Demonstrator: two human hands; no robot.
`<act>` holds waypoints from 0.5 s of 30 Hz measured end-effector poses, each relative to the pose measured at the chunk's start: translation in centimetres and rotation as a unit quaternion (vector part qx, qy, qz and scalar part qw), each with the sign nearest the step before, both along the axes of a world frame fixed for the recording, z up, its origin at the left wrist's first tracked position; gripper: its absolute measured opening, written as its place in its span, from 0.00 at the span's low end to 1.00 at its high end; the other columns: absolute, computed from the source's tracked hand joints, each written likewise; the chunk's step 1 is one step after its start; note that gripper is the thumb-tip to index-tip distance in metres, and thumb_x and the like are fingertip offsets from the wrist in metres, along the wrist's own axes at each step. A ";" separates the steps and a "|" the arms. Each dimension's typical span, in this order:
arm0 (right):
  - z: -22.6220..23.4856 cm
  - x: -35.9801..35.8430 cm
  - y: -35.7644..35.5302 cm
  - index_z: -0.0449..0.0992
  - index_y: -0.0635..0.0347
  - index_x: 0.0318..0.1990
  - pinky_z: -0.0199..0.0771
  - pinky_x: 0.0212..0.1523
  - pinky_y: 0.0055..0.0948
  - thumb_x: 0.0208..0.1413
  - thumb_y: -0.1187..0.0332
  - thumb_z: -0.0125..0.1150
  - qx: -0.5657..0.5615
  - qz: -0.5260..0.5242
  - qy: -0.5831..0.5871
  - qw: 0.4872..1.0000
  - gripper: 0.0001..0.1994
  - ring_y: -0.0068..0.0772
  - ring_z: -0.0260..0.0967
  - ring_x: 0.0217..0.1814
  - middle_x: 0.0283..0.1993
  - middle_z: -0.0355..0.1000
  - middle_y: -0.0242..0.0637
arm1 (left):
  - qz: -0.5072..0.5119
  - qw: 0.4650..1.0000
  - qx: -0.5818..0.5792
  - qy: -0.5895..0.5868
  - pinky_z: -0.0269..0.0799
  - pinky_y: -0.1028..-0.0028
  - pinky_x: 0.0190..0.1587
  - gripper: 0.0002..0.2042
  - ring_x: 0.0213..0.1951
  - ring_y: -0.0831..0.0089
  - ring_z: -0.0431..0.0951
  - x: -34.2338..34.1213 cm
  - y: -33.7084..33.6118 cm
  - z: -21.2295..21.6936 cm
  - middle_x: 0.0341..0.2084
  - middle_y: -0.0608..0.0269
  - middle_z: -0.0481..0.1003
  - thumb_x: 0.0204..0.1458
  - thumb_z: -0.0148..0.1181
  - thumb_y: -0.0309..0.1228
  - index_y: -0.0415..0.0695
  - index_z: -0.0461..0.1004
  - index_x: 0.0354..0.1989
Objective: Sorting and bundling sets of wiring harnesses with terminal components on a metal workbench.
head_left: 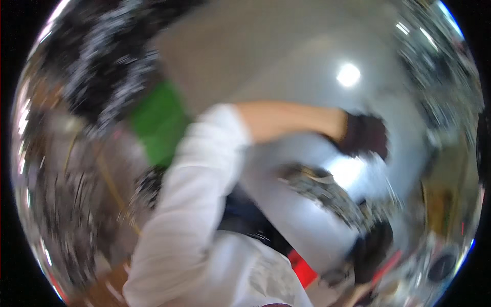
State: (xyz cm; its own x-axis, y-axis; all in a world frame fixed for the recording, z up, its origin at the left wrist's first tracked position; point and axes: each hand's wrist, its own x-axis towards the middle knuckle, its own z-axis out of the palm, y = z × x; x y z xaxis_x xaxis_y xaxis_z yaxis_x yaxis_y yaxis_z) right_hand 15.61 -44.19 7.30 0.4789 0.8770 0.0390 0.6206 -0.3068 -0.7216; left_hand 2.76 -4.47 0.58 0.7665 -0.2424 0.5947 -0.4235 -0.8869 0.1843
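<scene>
Motion blur smears the whole head view. My left hand [365,135], in a dark maroon glove, reaches across the grey metal tabletop [291,61] at the end of a white-sleeved arm. Its fingers are too blurred to read. Below it on the tabletop lies a long, ragged grey-brown bundle [327,197], of a kind I cannot make out. At the bundle's lower right end is my right hand [373,248], in a dark glove. It seems to touch the bundle, but whether it grips is hidden by blur. A thin red stick-like thing [386,267] shows beside that hand.
A dark, glossy heap [107,61] rises beyond the table's left side, with a green panel [161,123] at the table edge. Grey cluttered material [434,66] lies along the right. A red piece [303,268] is near my body, and a yellowish-brown object [440,204] stands at right.
</scene>
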 end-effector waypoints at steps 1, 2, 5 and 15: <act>0.4 1.5 1.0 0.68 0.64 0.72 0.62 0.75 0.43 0.59 0.77 0.65 -0.096 0.136 -0.258 0.952 0.32 0.51 0.64 0.75 0.66 0.73 0.49 | 0.014 1.000 -0.010 -0.001 0.75 0.53 0.53 0.20 0.48 0.54 0.82 -1.2 0.7 -0.7 0.41 0.59 0.83 0.57 0.66 0.37 0.56 0.80 0.59; 0.1 0.4 2.1 0.70 0.65 0.70 0.64 0.74 0.47 0.58 0.75 0.65 -0.071 0.134 -0.268 0.952 0.30 0.58 0.65 0.74 0.66 0.73 0.52 | 0.035 0.998 0.015 0.049 0.76 0.54 0.53 0.20 0.46 0.53 0.82 -2.7 1.0 0.5 0.39 0.58 0.82 0.58 0.65 0.38 0.55 0.79 0.59; 0.4 -0.9 2.8 0.74 0.64 0.67 0.71 0.69 0.50 0.59 0.76 0.67 -0.031 0.113 -0.272 0.955 0.26 0.63 0.71 0.68 0.64 0.75 0.56 | 0.077 0.983 0.086 0.144 0.75 0.56 0.56 0.23 0.47 0.54 0.82 -4.2 0.6 2.7 0.40 0.56 0.82 0.56 0.64 0.35 0.53 0.75 0.62; 2.8 0.0 0.2 0.71 0.67 0.71 0.76 0.55 0.32 0.77 0.68 0.50 0.030 -0.113 0.094 0.989 0.20 0.29 0.77 0.48 0.51 0.80 0.38 | 0.070 0.988 0.114 0.074 0.75 0.62 0.57 0.27 0.49 0.60 0.81 -4.9 -0.6 3.4 0.43 0.61 0.80 0.56 0.60 0.29 0.53 0.73 0.68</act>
State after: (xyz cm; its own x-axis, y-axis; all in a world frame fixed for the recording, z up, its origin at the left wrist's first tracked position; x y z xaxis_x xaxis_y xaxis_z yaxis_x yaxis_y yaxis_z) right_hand 15.63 -43.97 10.14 0.6657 0.7459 -0.0203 0.3939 -0.3744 -0.8395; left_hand -2.14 -5.05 3.94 0.8767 -0.2425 0.4155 -0.2770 -0.9606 0.0238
